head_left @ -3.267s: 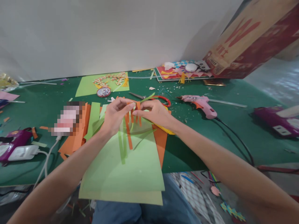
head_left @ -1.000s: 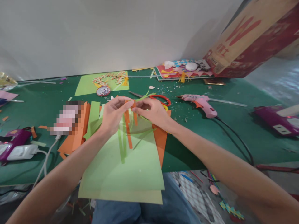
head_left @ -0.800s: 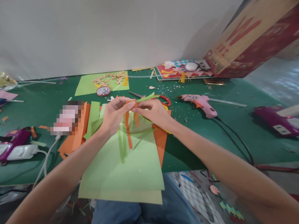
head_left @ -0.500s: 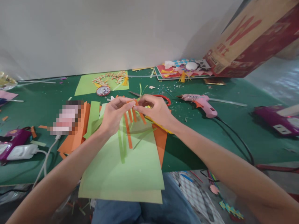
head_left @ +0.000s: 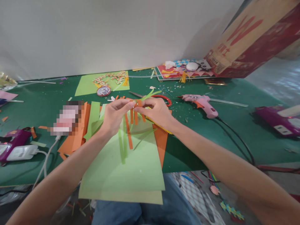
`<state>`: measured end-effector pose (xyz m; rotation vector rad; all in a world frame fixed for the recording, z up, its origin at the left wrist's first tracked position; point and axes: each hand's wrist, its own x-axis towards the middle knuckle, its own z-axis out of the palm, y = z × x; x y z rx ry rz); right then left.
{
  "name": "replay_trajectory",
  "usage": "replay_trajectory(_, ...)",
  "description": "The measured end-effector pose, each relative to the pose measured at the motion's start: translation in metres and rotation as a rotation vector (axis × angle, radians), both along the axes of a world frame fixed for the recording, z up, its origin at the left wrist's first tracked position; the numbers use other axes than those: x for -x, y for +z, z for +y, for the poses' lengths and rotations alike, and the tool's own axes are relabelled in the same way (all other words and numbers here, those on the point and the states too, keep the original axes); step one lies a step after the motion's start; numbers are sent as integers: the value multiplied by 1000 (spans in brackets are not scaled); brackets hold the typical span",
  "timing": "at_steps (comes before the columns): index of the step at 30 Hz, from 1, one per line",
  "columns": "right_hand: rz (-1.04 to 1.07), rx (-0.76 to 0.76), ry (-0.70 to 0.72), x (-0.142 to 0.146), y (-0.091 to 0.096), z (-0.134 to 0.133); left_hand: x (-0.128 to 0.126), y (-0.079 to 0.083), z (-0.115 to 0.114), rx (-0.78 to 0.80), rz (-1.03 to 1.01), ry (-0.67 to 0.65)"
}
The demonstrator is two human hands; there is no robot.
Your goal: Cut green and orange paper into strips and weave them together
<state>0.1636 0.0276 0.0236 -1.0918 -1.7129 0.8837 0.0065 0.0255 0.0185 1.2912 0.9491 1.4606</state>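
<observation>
Between my two hands is a small bundle of orange paper strips (head_left: pixel 136 117) crossed with green paper strips (head_left: pixel 151 93). My left hand (head_left: pixel 116 114) pinches the bundle from the left with thumb and fingertips. On the other side my right hand (head_left: pixel 156 111) is closed on it too, thumb toward my left fingertips. The orange ends hang down, while the green ends stick out above my right fingers. Below lie light green paper sheets (head_left: pixel 124 175), with loose orange and green strips on them. Partly behind my right hand are red-handled scissors (head_left: pixel 167 99).
A pink glue gun (head_left: pixel 202 103) with a black cord lies to the right. Orange paper (head_left: pixel 78 134) and a pixelated phone-like object (head_left: pixel 67 118) are at left. A small round dish (head_left: pixel 103 91) stands behind my hands. A paper bag (head_left: pixel 243 43) leans at back right.
The green strip ends above my right hand have swung from upright to leaning right. The hanging orange strips have shifted slightly, and both hands stay on the bundle.
</observation>
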Motion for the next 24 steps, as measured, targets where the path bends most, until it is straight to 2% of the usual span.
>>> replay_trajectory(12, 25, 0, 2, 4, 0, -2, -1, 1, -1, 24, -8, -5)
replay_trajectory(24, 118, 94, 45, 3, 0, -5, 0, 1, -2, -38, 6, 1)
